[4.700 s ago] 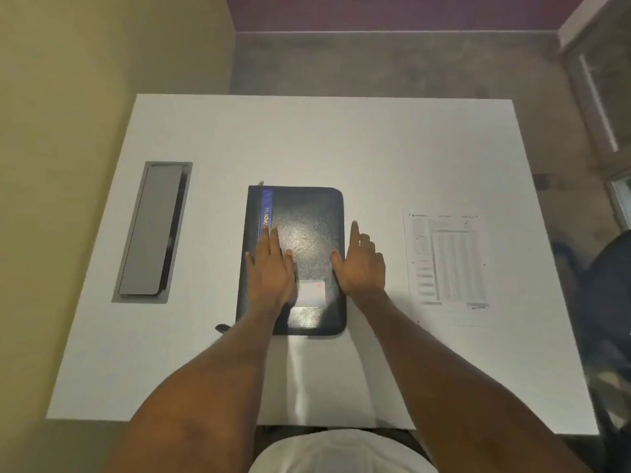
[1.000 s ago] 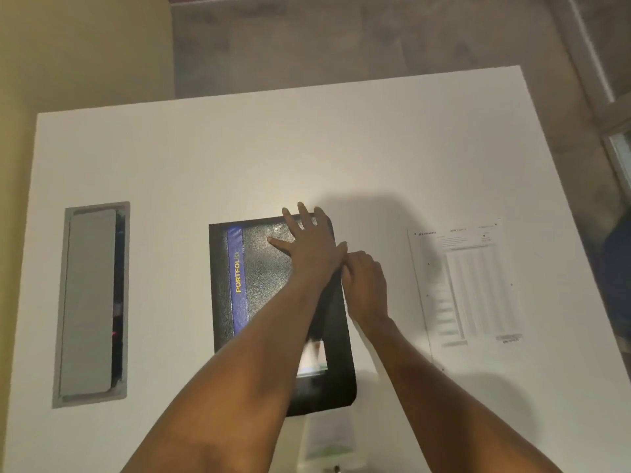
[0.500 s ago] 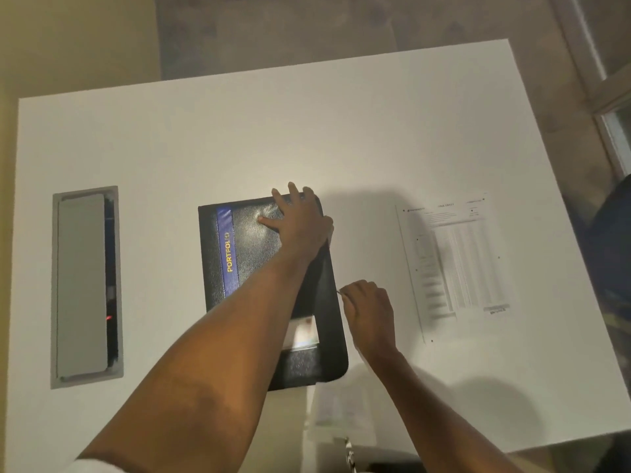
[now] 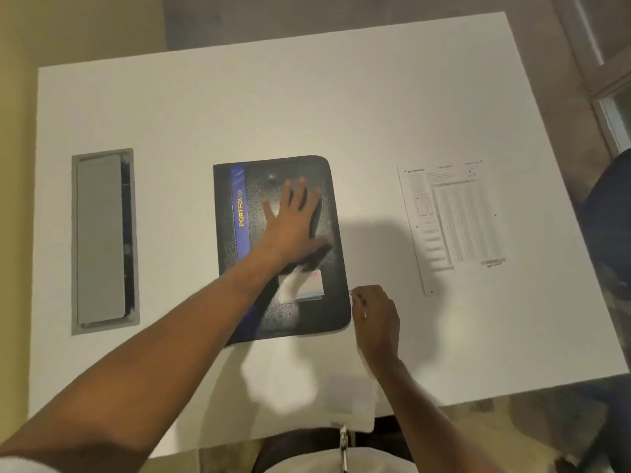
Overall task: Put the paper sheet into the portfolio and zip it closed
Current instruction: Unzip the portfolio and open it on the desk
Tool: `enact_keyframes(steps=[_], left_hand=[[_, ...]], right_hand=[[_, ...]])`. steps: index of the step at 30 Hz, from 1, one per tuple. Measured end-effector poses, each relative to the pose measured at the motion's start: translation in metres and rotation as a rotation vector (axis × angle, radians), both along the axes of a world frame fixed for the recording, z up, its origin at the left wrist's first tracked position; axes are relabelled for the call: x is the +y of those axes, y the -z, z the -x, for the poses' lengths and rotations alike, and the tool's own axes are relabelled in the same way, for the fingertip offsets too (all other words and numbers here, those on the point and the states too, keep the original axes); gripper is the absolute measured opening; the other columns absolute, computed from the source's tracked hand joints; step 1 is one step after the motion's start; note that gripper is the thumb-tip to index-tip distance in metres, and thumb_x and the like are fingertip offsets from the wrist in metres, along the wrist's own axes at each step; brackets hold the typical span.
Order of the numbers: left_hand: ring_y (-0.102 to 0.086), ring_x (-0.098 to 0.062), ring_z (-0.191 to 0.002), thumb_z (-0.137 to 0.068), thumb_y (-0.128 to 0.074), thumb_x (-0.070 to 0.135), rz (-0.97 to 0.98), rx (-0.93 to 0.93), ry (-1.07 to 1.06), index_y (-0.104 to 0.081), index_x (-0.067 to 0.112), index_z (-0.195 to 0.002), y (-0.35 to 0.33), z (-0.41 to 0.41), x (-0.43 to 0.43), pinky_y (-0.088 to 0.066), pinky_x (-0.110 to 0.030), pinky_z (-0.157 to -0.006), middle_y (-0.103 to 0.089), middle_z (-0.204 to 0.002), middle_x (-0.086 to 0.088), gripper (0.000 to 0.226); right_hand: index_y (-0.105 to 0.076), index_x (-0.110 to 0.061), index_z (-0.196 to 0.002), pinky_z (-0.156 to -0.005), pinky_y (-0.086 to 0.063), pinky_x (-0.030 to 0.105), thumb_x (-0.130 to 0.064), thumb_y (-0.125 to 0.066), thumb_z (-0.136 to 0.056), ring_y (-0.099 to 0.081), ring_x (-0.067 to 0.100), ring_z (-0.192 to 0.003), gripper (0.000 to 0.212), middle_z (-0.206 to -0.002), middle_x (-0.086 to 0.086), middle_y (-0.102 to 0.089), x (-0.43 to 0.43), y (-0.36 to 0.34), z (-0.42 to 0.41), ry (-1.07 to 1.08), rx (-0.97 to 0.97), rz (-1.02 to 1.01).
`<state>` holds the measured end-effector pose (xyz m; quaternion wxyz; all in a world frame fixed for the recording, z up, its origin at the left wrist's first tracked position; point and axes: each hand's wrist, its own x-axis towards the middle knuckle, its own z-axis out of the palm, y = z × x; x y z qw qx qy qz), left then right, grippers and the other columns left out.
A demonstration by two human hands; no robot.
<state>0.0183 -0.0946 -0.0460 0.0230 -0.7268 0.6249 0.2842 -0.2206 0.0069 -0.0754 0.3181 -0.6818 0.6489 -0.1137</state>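
A black portfolio (image 4: 252,312) with a blue stripe reading PORTFOLIO lies shut in the middle of the white table (image 4: 273,107). My left hand (image 4: 293,220) presses flat on its cover, fingers spread. My right hand (image 4: 375,312) sits at the portfolio's right edge near the lower corner, thumb and forefinger pinched on the small zipper pull (image 4: 351,294). The paper sheet (image 4: 450,223), printed with a table of rows, lies flat on the table to the right, apart from both hands. A white label (image 4: 304,285) sits on the cover's lower part.
A grey cable hatch (image 4: 102,240) is set into the table at the left. A dark chair (image 4: 611,213) stands off the table's right edge. A yellow wall runs along the left and grey floor lies beyond the far edge.
My right hand has slid down the portfolio's right edge toward me, from near the top corner to near the bottom corner. My left hand has stayed on the cover, a little lower.
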Motion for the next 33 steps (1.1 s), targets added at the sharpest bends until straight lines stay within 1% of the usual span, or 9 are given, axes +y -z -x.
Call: enact_keyframes(steps=[5, 8, 11, 13, 18, 20, 24, 29, 33], left_hand=[[0.026, -0.034, -0.159, -0.068, -0.068, 0.087, -0.09, -0.05, 0.241, 0.009, 0.036, -0.166, 0.004, 0.008, 0.131, -0.003, -0.084, -0.116, 0.025, -0.174, -0.001, 0.135], [0.026, -0.037, -0.159, -0.069, -0.072, 0.083, -0.143, -0.124, 0.298, 0.011, 0.034, -0.166, 0.009, 0.014, 0.167, -0.002, -0.084, -0.112, 0.028, -0.173, -0.002, 0.136], [0.02, -0.039, -0.16, -0.086, -0.076, 0.058, -0.106, -0.151, 0.288, 0.002, 0.031, -0.167, 0.008, 0.018, 0.174, -0.011, -0.085, -0.114, 0.018, -0.175, -0.004, 0.115], [0.013, -0.04, -0.161, -0.09, -0.074, 0.051, -0.079, -0.135, 0.283, -0.005, 0.029, -0.167, 0.006, 0.018, 0.173, -0.016, -0.084, -0.114, 0.01, -0.177, -0.005, 0.106], [0.006, -0.039, -0.162, -0.093, -0.067, 0.057, -0.045, -0.144, 0.312, -0.007, 0.026, -0.167, 0.007, 0.015, 0.177, -0.02, -0.08, -0.116, 0.0, -0.177, -0.003, 0.101], [0.001, -0.04, -0.162, -0.093, -0.064, 0.06, -0.035, -0.155, 0.321, -0.009, 0.026, -0.167, 0.008, 0.015, 0.177, -0.024, -0.078, -0.115, -0.005, -0.177, -0.003, 0.098], [-0.006, -0.041, -0.162, -0.094, -0.059, 0.063, -0.01, -0.182, 0.347, -0.015, 0.025, -0.166, 0.01, 0.017, 0.178, -0.034, -0.076, -0.11, -0.011, -0.176, -0.003, 0.093], [-0.006, -0.043, -0.161, -0.096, -0.054, 0.064, -0.026, -0.168, 0.39, -0.012, 0.023, -0.166, 0.01, 0.015, 0.176, -0.033, -0.077, -0.111, -0.009, -0.177, -0.003, 0.092], [-0.005, -0.046, -0.161, -0.098, -0.053, 0.06, -0.034, -0.162, 0.403, -0.011, 0.02, -0.166, 0.007, 0.015, 0.175, -0.032, -0.078, -0.111, -0.008, -0.177, -0.005, 0.09]], right_hand=[[-0.071, -0.019, -0.1, -0.069, -0.058, 0.042, -0.012, -0.059, -0.099, -0.066, 0.026, -0.081, 0.014, -0.1, 0.001, -0.072, -0.002, 0.005, -0.001, 0.003, 0.018, 0.054], [-0.072, -0.02, -0.097, -0.069, -0.057, 0.04, -0.013, -0.06, -0.097, -0.065, 0.024, -0.081, 0.013, -0.097, -0.001, -0.072, 0.0, 0.007, 0.0, -0.002, 0.016, 0.065], [-0.07, -0.023, -0.093, -0.07, -0.055, 0.04, -0.019, -0.059, -0.097, -0.063, 0.023, -0.08, 0.012, -0.092, -0.003, -0.07, 0.008, 0.009, 0.003, -0.03, 0.017, 0.055], [-0.07, -0.024, -0.093, -0.071, -0.056, 0.042, -0.021, -0.058, -0.097, -0.063, 0.021, -0.08, 0.012, -0.091, -0.005, -0.069, 0.018, 0.011, 0.006, -0.02, 0.011, 0.05], [-0.064, -0.027, -0.094, -0.07, -0.059, 0.045, -0.015, -0.063, -0.093, -0.064, 0.016, -0.074, 0.012, -0.086, -0.008, -0.069, 0.056, 0.012, 0.018, 0.026, -0.029, 0.104], [-0.062, -0.03, -0.096, -0.069, -0.06, 0.044, -0.016, -0.067, -0.093, -0.065, 0.014, -0.073, 0.015, -0.086, -0.009, -0.069, 0.075, 0.013, 0.018, 0.048, -0.051, 0.107], [-0.066, -0.027, -0.099, -0.071, -0.06, 0.037, -0.023, -0.072, -0.094, -0.064, 0.009, -0.075, 0.009, -0.089, -0.009, -0.072, 0.111, 0.018, -0.004, 0.02, -0.083, 0.11], [-0.069, -0.024, -0.105, -0.08, -0.059, 0.033, -0.027, -0.074, -0.094, -0.065, 0.016, -0.087, 0.013, -0.099, -0.006, -0.075, 0.141, 0.023, -0.055, 0.017, -0.186, 0.068], [-0.073, -0.017, -0.097, -0.074, -0.058, 0.033, -0.027, -0.077, -0.091, -0.065, 0.02, -0.082, 0.012, -0.088, -0.001, -0.075, 0.154, 0.022, -0.093, -0.061, -0.185, 0.034]])
